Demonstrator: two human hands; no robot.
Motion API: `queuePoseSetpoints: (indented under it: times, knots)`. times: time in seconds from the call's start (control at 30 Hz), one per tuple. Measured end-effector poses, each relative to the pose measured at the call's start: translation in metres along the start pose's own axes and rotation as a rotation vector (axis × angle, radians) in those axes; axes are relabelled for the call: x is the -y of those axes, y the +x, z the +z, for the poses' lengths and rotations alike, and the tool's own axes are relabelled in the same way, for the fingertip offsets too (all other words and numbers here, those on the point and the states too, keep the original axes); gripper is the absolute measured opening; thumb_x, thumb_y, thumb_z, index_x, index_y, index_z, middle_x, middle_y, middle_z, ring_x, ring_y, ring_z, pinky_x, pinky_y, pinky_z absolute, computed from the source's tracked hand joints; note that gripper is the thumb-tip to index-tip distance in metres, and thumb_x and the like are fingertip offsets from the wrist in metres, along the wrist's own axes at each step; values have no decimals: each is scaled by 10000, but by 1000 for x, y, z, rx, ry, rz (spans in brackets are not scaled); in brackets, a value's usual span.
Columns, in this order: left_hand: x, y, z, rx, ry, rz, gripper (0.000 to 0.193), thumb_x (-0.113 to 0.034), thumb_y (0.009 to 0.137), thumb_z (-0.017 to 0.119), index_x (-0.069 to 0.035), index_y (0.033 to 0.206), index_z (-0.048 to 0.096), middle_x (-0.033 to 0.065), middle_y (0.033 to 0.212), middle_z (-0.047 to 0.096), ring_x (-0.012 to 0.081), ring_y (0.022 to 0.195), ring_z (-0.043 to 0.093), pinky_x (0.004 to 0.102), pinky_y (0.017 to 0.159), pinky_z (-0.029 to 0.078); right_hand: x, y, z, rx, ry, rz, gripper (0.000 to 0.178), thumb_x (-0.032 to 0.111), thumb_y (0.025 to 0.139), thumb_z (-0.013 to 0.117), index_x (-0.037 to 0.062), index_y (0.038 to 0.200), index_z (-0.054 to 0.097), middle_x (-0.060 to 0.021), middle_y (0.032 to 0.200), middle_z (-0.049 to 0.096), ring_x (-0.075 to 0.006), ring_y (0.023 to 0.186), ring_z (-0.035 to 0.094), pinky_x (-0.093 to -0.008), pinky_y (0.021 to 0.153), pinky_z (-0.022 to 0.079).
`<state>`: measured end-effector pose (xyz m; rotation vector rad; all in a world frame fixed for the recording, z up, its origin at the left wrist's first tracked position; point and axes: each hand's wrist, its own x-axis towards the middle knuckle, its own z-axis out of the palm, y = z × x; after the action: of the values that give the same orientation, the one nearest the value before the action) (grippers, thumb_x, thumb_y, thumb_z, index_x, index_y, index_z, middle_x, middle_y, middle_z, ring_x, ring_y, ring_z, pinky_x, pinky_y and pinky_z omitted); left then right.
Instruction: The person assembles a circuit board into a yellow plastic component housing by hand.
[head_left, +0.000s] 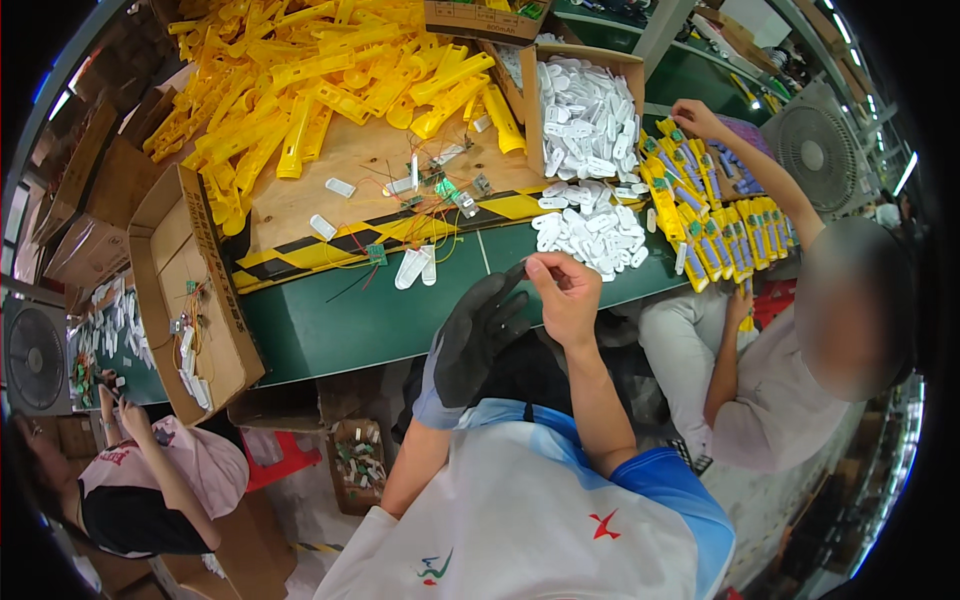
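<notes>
My left hand [470, 335] wears a black and grey work glove, with its fingers stretched out and apart. My bare right hand [570, 305] pinches a fingertip of that glove between thumb and forefinger. Both hands are raised in front of the green table's edge [340, 345]. Just beyond them lies a loose pile of white oval plastic covers [590, 235]. To the left of that pile are two larger white pieces [415, 268] and small green circuit boards [440, 188] with thin red and yellow wires.
Yellow plastic shells [330, 85] form a big heap at the back. A cardboard box of white covers [588, 110] stands behind the pile, and an open carton [185, 260] sits left. A co-worker at right reaches among yellow assemblies [705, 225]; another person [160, 470] works at left.
</notes>
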<state>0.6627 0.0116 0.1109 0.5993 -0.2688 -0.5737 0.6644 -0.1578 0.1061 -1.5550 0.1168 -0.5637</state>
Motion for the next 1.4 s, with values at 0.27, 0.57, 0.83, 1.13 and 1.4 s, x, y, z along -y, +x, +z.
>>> queuePoseSetpoints:
  times: [0.27,0.57,0.83,1.13,1.4]
  knots:
    - [-11,10,-15,-17,38,77,588,-410,1001,453,-45,1455,379,198,1500,382,323,1316,471,441,1056,427,6,-10,3,137,136,306,146,123,931,663,1,987,721,-49,882,717,-63,780,627,-204,669,481]
    - [3,-6,-19,-137,56,117,514,-346,1000,433,-58,1424,422,152,1473,421,377,1372,387,514,1064,375,-2,-14,5,160,-133,170,152,142,919,663,-4,960,685,-52,839,702,-80,778,624,-260,708,510]
    - [0,3,-8,-132,219,226,533,-336,1005,438,-5,1421,396,192,1444,432,382,1315,448,490,1075,386,18,-13,3,99,141,261,219,212,956,621,-3,951,665,-37,802,671,-81,737,617,-253,622,496]
    - [-5,0,-34,-187,204,207,533,-328,1013,420,-28,1451,374,175,1439,435,349,1307,456,477,1086,387,-2,-13,8,362,-170,82,248,256,930,663,18,990,700,-42,822,693,-120,739,635,-271,658,498]
    - [-4,5,-28,-65,-41,222,571,-358,1018,408,-63,1498,313,160,1473,390,327,1345,405,488,1114,344,-19,-4,4,146,69,219,193,190,949,646,3,977,685,-11,811,659,-66,743,582,-223,667,474]
